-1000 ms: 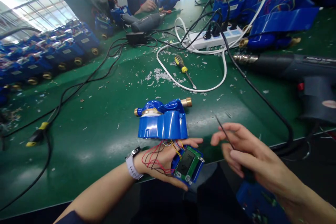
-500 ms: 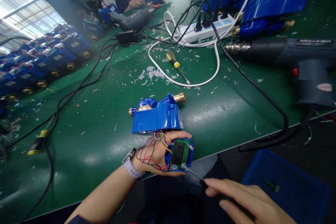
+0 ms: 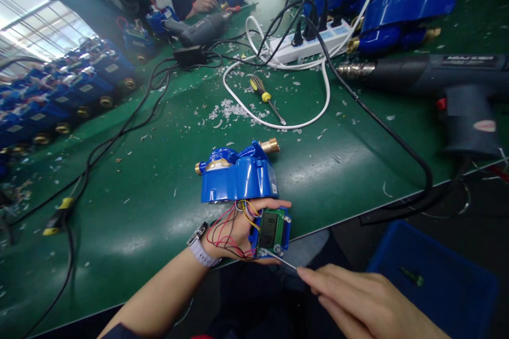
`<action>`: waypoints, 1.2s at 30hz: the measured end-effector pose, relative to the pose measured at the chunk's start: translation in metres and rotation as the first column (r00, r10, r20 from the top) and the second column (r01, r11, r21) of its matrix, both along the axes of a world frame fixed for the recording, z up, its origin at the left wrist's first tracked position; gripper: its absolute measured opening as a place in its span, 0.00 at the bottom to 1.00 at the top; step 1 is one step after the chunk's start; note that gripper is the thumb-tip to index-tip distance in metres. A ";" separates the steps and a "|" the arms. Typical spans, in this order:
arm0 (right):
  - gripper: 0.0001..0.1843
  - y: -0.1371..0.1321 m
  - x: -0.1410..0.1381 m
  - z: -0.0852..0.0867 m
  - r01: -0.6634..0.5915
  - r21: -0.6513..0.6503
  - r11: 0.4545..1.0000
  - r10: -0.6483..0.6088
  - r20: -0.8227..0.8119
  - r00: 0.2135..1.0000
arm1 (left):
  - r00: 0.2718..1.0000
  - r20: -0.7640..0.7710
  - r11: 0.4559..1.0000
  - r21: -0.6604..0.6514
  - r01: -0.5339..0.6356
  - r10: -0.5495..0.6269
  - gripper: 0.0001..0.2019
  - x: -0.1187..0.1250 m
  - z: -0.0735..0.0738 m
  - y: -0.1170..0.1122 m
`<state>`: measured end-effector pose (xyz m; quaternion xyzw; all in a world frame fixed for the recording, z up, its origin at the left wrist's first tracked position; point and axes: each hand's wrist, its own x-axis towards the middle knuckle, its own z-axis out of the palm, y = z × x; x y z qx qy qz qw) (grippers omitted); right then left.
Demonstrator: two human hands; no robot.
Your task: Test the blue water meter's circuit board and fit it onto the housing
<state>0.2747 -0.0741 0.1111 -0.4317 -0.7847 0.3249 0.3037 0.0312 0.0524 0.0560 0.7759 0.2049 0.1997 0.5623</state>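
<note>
My left hand point(image 3: 237, 232), a watch on its wrist, is closed around a green circuit board with a display point(image 3: 270, 229) in a blue holder. Dark characters show on the display. Red, black, yellow and white wires point(image 3: 227, 233) run from the board to a blue water meter point(image 3: 238, 180) with brass ends, which lies on the table just beyond. My right hand point(image 3: 353, 296) is closed on a screwdriver point(image 3: 287, 263); its thin metal shaft points left and its tip touches or nearly touches the board's lower left part. The handle is hidden by the fingers.
A yellow-black screwdriver point(image 3: 260, 88) lies inside a white cable loop near plastic scraps. Another lies at left point(image 3: 59, 216). A heat gun point(image 3: 421, 74) and power strip point(image 3: 310, 42) are at right. Blue meters point(image 3: 59, 95) line the left. Two co-workers sit or stand opposite. A blue bin point(image 3: 433, 280) is below.
The screwdriver tip has moved left along the board's lower edge, from its right corner towards the wires. My right hand has shifted left with it. My left hand keeps its hold.
</note>
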 end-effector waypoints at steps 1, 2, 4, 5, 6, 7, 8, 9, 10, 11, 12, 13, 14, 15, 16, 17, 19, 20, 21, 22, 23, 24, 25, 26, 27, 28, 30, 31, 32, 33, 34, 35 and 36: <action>0.23 0.003 -0.001 0.000 0.001 -0.056 0.998 -0.004 -0.045 0.999 | 1.000 0.009 0.999 -0.035 0.001 -0.001 0.46 0.000 -0.001 -0.001; 0.22 0.005 -0.002 0.001 0.007 -0.115 0.993 -0.016 -0.085 0.996 | 1.000 0.023 0.999 -0.054 -0.007 0.008 0.45 0.001 -0.002 -0.001; 0.22 0.007 -0.003 0.001 0.018 -0.197 0.980 -0.042 -0.121 0.992 | 0.998 0.059 0.998 -0.056 -0.029 0.033 0.45 0.002 -0.003 -0.002; 0.22 0.007 -0.004 -0.001 0.025 -0.208 0.978 -0.049 -0.115 0.992 | 0.997 0.075 0.998 -0.054 -0.029 0.033 0.45 0.002 -0.004 -0.003; 0.23 0.007 -0.006 -0.002 0.029 -0.196 0.980 -0.049 -0.097 0.994 | 0.996 0.081 0.998 -0.054 -0.019 0.024 0.45 0.002 -0.004 -0.003; 0.24 0.006 -0.007 -0.005 0.025 -0.167 0.986 -0.037 -0.071 0.997 | 0.997 0.083 0.999 -0.050 -0.007 0.011 0.45 0.002 -0.004 -0.003; 0.27 0.006 -0.009 -0.008 0.014 -0.124 0.992 -0.018 -0.034 0.999 | 0.997 0.081 0.999 -0.039 0.003 0.001 0.45 0.002 -0.004 -0.003; 0.30 0.006 -0.011 -0.012 -0.006 -0.072 0.997 0.006 0.005 1.000 | 0.997 0.077 1.000 -0.022 0.006 -0.004 0.44 0.002 -0.003 -0.003; 0.33 0.006 -0.013 -0.015 -0.036 -0.015 0.999 0.037 0.048 0.998 | 0.998 0.070 1.000 -0.005 0.007 -0.006 0.44 0.001 -0.002 -0.002; 0.35 0.007 -0.016 -0.018 -0.073 0.038 0.997 0.069 0.092 0.993 | 0.998 0.066 1.000 0.008 0.005 -0.006 0.44 0.001 -0.001 -0.001; 0.38 0.009 -0.019 -0.020 -0.109 0.074 0.991 0.097 0.146 0.984 | 0.998 0.069 1.000 0.013 0.007 -0.008 0.44 0.001 -0.001 0.000; 0.41 0.011 -0.022 -0.021 -0.142 0.100 0.985 0.120 0.201 0.972 | 0.997 0.073 1.000 0.010 0.014 -0.014 0.45 0.001 0.000 0.001; 0.43 0.013 -0.024 -0.022 -0.168 0.113 0.979 0.134 0.260 0.956 | 0.997 0.078 1.000 0.002 0.027 -0.028 0.45 0.000 -0.001 0.002; 0.45 0.014 -0.027 -0.023 -0.188 0.126 0.974 0.140 0.315 0.939 | 0.995 0.085 0.999 -0.006 0.044 -0.044 0.45 0.000 -0.001 0.002; 0.47 0.016 -0.029 -0.023 -0.200 0.139 0.970 0.137 0.366 0.920 | 0.994 0.094 0.998 -0.012 0.060 -0.058 0.45 -0.001 -0.003 0.003; 0.47 0.017 -0.031 -0.024 -0.210 0.154 0.966 0.133 0.404 0.905 | 0.993 0.102 0.998 -0.015 0.068 -0.066 0.45 -0.001 -0.005 0.003; 0.47 0.019 -0.033 -0.025 -0.220 0.186 0.958 0.124 0.423 0.897 | 0.989 0.133 0.998 -0.017 0.059 -0.056 0.46 -0.001 -0.009 0.002; 0.46 0.020 -0.033 -0.025 -0.224 0.195 0.955 0.129 0.405 0.905 | 0.987 0.152 0.999 -0.017 0.048 -0.045 0.46 -0.001 -0.010 0.001; 0.45 0.021 -0.032 -0.026 -0.227 0.196 0.954 0.142 0.372 0.917 | 0.985 0.167 0.999 -0.018 0.039 -0.036 0.47 -0.001 -0.011 0.000; 0.44 0.021 -0.032 -0.027 -0.228 0.186 0.956 0.157 0.331 0.930 | 0.984 0.177 0.999 -0.021 0.037 -0.033 0.47 -0.001 -0.012 -0.001; 0.43 0.022 -0.031 -0.028 -0.228 0.167 0.959 0.174 0.288 0.942 | 0.982 0.183 0.999 -0.025 0.042 -0.037 0.47 -0.001 -0.011 -0.002; 0.41 0.023 -0.030 -0.029 -0.231 0.144 0.962 0.191 0.248 0.950 | 0.982 0.182 0.998 -0.030 0.049 -0.043 0.48 -0.001 -0.011 -0.002; 0.40 0.023 -0.030 -0.030 -0.236 0.117 0.965 0.207 0.218 0.954 | 0.983 0.178 0.998 -0.034 0.053 -0.046 0.48 0.000 -0.009 -0.003; 0.39 0.024 -0.029 -0.031 -0.239 0.094 0.966 0.218 0.195 0.956 | 0.983 0.177 0.998 -0.037 0.054 -0.046 0.48 0.000 -0.008 -0.003; 0.38 0.024 -0.029 -0.032 -0.241 0.077 0.967 0.225 0.175 0.958 | 0.984 0.176 0.998 -0.037 0.051 -0.043 0.48 0.000 -0.006 -0.003; 0.38 0.024 -0.029 -0.032 -0.241 0.064 0.968 0.229 0.156 0.961 | 0.984 0.172 0.998 -0.033 0.047 -0.040 0.48 0.000 -0.005 -0.003; 0.37 0.024 -0.029 -0.033 -0.234 0.059 0.971 0.226 0.114 0.967 | 0.987 0.155 0.999 -0.012 0.035 -0.032 0.48 0.000 -0.003 -0.003; 0.37 0.025 -0.029 -0.034 -0.225 0.067 0.972 0.218 0.093 0.972 | 0.989 0.145 1.000 0.002 0.030 -0.030 0.48 0.000 -0.003 -0.003; 0.37 0.025 -0.030 -0.034 -0.215 0.081 0.973 0.209 0.072 0.975 | 0.991 0.134 1.000 0.016 0.027 -0.029 0.48 -0.001 -0.003 -0.004; 0.37 0.025 -0.030 -0.034 -0.207 0.094 0.974 0.202 0.060 0.978 | 0.992 0.127 0.999 0.029 0.022 -0.026 0.48 -0.001 -0.003 -0.004; 0.36 0.025 -0.031 -0.035 -0.202 0.107 0.974 0.197 0.052 0.979 | 0.992 0.126 0.999 0.035 0.020 -0.024 0.48 -0.001 -0.003 -0.004; 0.36 0.025 -0.031 -0.035 -0.199 0.117 0.973 0.194 0.049 0.980 | 0.992 0.127 0.999 0.036 0.021 -0.025 0.49 -0.001 -0.004 -0.005; 0.36 0.025 -0.031 -0.036 -0.198 0.126 0.972 0.193 0.049 0.980 | 0.991 0.129 0.999 0.033 0.025 -0.029 0.49 -0.001 -0.004 -0.005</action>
